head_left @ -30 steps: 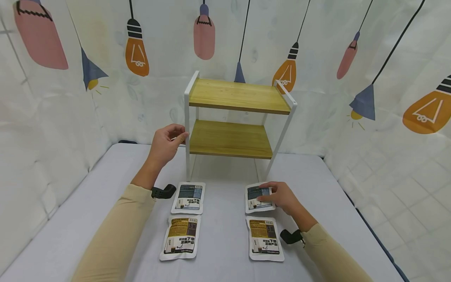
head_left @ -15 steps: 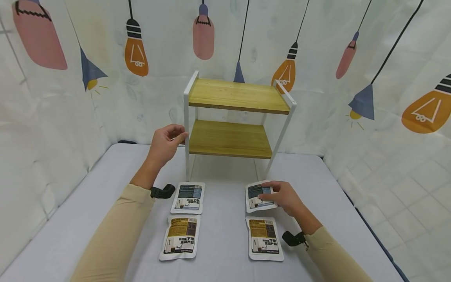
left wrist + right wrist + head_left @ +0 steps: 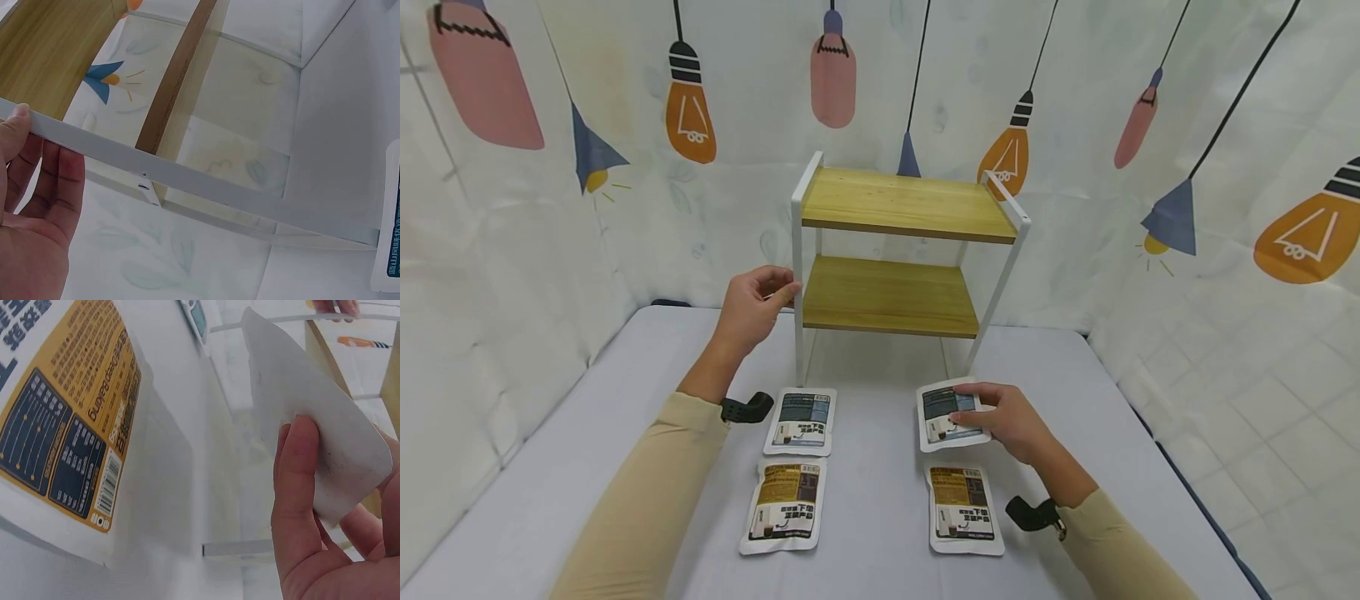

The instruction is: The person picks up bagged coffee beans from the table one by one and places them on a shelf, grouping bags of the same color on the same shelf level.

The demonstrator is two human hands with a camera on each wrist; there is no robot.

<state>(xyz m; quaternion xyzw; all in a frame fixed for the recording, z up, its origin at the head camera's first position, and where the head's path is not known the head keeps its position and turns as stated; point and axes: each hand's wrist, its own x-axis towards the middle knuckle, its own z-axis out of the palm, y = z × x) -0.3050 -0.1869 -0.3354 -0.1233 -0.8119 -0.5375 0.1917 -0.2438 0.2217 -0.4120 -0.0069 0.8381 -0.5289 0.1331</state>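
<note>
We log the right hand [image 3: 1011,421] gripping a blue-topped pouch [image 3: 946,414] at its right edge, thumb on the printed face, fingers curled under the back. In the right wrist view the thumb [image 3: 300,487] lies across the pouch's plain white back [image 3: 312,431] near its rounded corner, and the pouch stands tilted, clear of the table there. From the head view its left part sits low over the grey table [image 3: 880,500], just in front of the shelf's right front leg; whether that edge touches the table we cannot tell.

The left hand [image 3: 752,307] grips the white front-left post [image 3: 797,283] of the two-tier wooden shelf [image 3: 902,250] at the level of the lower board; the left wrist view shows the thumb tip on the post [image 3: 187,181] and the fingers [image 3: 53,187] curled behind it.

Three more pouches lie flat: a blue-topped one [image 3: 802,420] by the left post, a yellow-topped one [image 3: 784,504] before it, another yellow-topped one [image 3: 962,508] just before the held pouch
</note>
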